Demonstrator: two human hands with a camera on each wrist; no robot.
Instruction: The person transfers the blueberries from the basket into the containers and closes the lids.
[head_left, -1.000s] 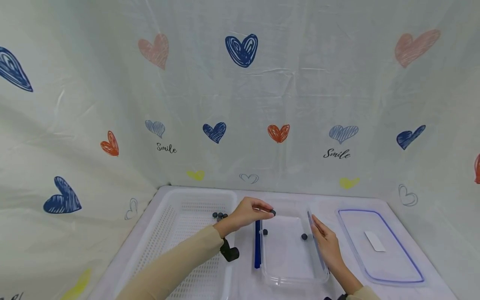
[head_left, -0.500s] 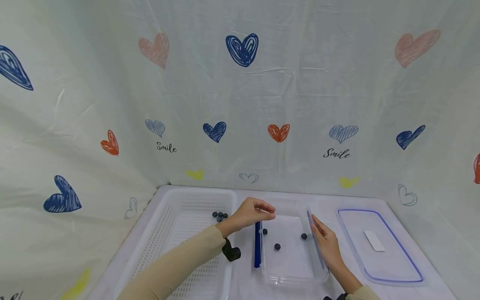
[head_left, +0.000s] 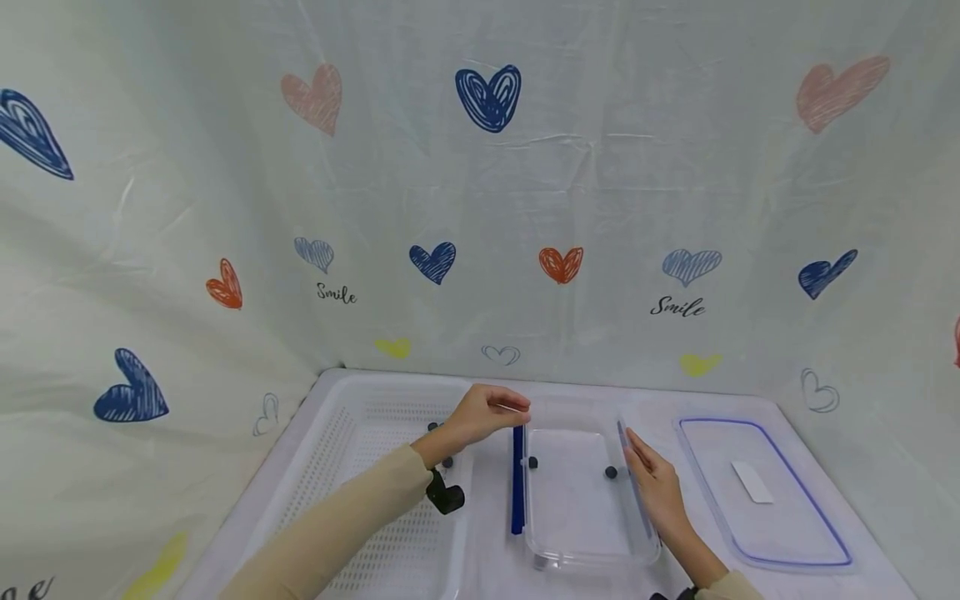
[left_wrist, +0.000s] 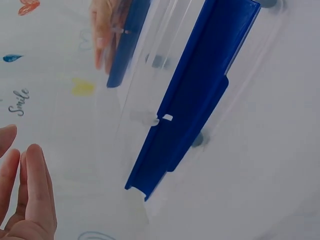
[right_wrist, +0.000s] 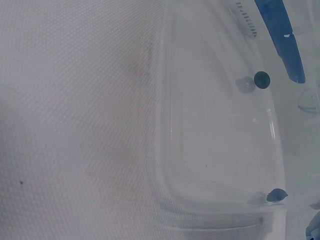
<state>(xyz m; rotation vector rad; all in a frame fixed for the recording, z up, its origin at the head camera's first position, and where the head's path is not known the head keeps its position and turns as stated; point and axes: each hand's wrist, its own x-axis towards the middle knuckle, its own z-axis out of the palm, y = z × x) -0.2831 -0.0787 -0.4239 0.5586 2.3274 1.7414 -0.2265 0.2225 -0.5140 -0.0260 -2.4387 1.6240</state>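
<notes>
My left hand [head_left: 483, 412] is over the gap between the white basket and the clear box, its thumb apart from the fingers [left_wrist: 37, 190] and nothing seen between them. My right hand [head_left: 656, 487] rests straight fingers against the raised flap [head_left: 637, 483] on the right side of the clear plastic box [head_left: 592, 560]. Inside that box, one blueberry [head_left: 532, 462] is by the left wall and another blueberry [head_left: 611, 472] is nearer the right. The left blue flap [head_left: 518, 483] hangs outward. More blueberries [head_left: 432, 426] lie in the basket, partly hidden behind my left forearm.
The white perforated basket [head_left: 300, 475] fills the left of the white table. On the right lies a clear lid [head_left: 787, 533] with a blue seal and a white label [head_left: 750, 482]. A curtain [head_left: 495, 192] printed with hearts hangs behind.
My left hand released a blueberry over the box and then drew back left toward the basket. The dark ball seen mid-box half a second ago no longer shows there. My right hand stays put.
</notes>
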